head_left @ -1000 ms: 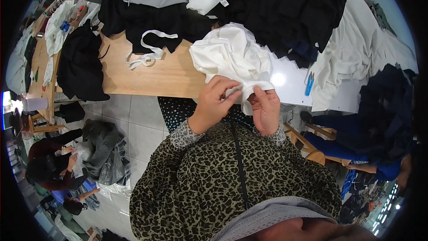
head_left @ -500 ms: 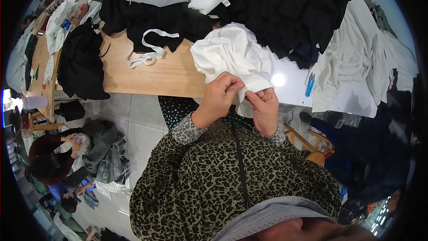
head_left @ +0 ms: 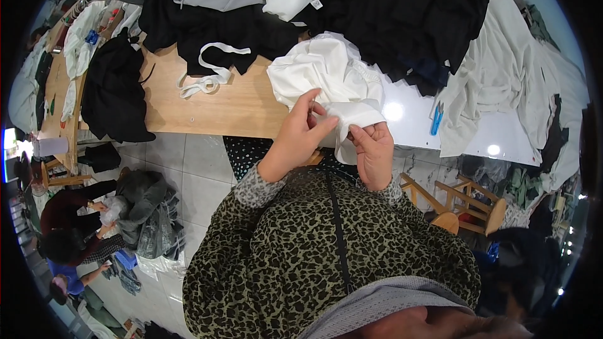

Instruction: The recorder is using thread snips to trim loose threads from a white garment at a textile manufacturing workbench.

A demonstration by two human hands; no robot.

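Observation:
A bunched white garment [head_left: 323, 69] lies at the front edge of the table, its hem part hanging toward me. The thumb and fingers of my right hand [head_left: 374, 154] pinch the folded edge of this white cloth. On its other side is my left hand [head_left: 295, 138], thumb and fingers apart, with the thumb tip close against the cloth. Whether that thumb touches the fabric I cannot tell. To the right of the garment, blue thread snips [head_left: 436, 119] rest on the white part of the tabletop.
Black garments [head_left: 402, 19] heap along the back, and white cloth [head_left: 496, 75] drapes at the right. A white strip [head_left: 217, 78] lies on the wooden tabletop [head_left: 251, 107]. Wooden stools [head_left: 474, 204] stand at right. People [head_left: 69, 232] handle plastic-wrapped clothes at lower left.
My left hand has let go of the cloth and its fingers have spread. My right hand keeps its pinch. A dark-clothed person at the right has moved toward the lower right, uncovering the stools.

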